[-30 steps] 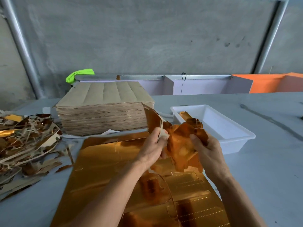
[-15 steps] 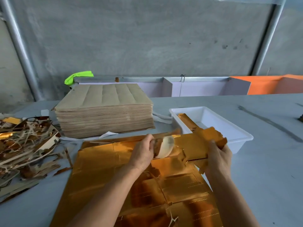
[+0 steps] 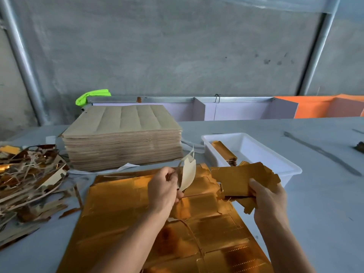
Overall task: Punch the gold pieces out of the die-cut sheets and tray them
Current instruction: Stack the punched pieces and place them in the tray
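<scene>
a small packaging or print-finishing workshop, plain and industrial: a bare concrete wall [image 3: 177, 46] crossed by slanted metal pipes [image 3: 21, 62] stands behind a wide grey work surface [image 3: 325, 194]. on the surface sit a thick stack of brown die-cut board [image 3: 122, 138], gold foil sheets [image 3: 122, 213] laid flat, a heap of punched-out offcuts [image 3: 27, 178] and a white plastic tray [image 3: 275, 160] holding gold pieces [image 3: 224, 152], the marks of hand piecework.

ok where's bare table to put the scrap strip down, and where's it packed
Bare table lies right of the white tray, and a narrow gap runs between the scrap pile and the gold sheets. Crowded: the far left under scrap, the middle under sheets, with the cardboard stack behind.
</scene>
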Demonstrator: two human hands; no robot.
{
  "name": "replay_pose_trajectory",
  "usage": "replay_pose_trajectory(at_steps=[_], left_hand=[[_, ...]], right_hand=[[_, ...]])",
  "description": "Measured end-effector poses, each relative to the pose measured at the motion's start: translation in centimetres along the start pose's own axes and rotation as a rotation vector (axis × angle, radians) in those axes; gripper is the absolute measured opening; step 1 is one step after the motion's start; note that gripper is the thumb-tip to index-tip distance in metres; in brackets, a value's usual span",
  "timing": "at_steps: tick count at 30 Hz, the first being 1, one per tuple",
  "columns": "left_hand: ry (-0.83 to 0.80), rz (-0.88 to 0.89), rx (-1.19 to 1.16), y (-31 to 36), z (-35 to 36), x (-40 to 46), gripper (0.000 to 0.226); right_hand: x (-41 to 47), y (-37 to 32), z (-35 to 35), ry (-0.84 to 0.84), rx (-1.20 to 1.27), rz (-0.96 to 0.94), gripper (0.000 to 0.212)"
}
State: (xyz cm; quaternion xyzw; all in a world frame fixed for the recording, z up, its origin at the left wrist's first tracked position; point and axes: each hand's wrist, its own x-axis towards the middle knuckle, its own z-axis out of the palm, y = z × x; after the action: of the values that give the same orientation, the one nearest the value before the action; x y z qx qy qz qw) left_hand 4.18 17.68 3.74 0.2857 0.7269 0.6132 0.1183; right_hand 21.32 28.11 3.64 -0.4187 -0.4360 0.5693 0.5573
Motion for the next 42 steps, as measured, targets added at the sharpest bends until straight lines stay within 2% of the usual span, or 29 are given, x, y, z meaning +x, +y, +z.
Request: replay_pose_trajectory(at_steps=[5,8,15,17,19,21,24,28,30,34,38,42], left_hand=[[0.066,0.064,0.063,0.5,-1.0,-0.1,0.020],[0.057,0.062,0.033,1.5,-1.7,0.1,0.016],[-0.022,0.054,-0.182,3.6,-2.9,-0.5,0.019],[-0.028,0.128,-0.111,3.7,-2.8,-0.9,0.025],[-0.058,0.241,0.056,3.5,-2.5,-1.4,0.033],[-0.129,0.300,0.180,3.2,-1.9,-2.3,0.029],[-0.227,0.267,0.245,2.6,-0.5,-3.6,0.007],[-0.323,0.233,0.295,2.2,1.2,-4.6,0.036],[-0.324,0.220,0.341,2.0,1.7,-4.6,0.033],[-0.322,0.128,0.223,1.3,1.7,-3.9,0.011],[-0.307,0.105,0.221,0.5,0.8,-3.3,0.012],[-0.269,0.159,0.318,0.0,0.5,-2.8,0.013]], right_hand=[[-0.1,-0.2,-0.4,-0.024,-0.012,-0.083,0.026],[-0.4,-0.3,-0.3,-0.040,0.014,-0.083,0.026],[-1.0,-0.6,0.1,-0.072,0.054,-0.110,0.020],[-1.1,-0.7,0.2,-0.067,0.074,-0.116,0.024],[-1.3,-0.9,0.4,-0.051,0.102,-0.129,0.024],[-1.5,-1.1,0.8,-0.035,0.135,-0.144,0.021],[-2.1,-1.5,1.5,-0.029,0.179,-0.157,0.019],[-2.6,-1.7,2.5,-0.020,0.189,-0.189,0.018],[-2.8,-1.6,2.9,-0.022,0.195,-0.184,0.016],[-2.5,-1.3,2.7,-0.009,0.208,-0.178,0.014],[-1.6,-1.4,1.8,0.045,0.199,-0.124,0.011],[-0.4,-1.4,0.6,0.140,0.111,-0.114,0.021]])
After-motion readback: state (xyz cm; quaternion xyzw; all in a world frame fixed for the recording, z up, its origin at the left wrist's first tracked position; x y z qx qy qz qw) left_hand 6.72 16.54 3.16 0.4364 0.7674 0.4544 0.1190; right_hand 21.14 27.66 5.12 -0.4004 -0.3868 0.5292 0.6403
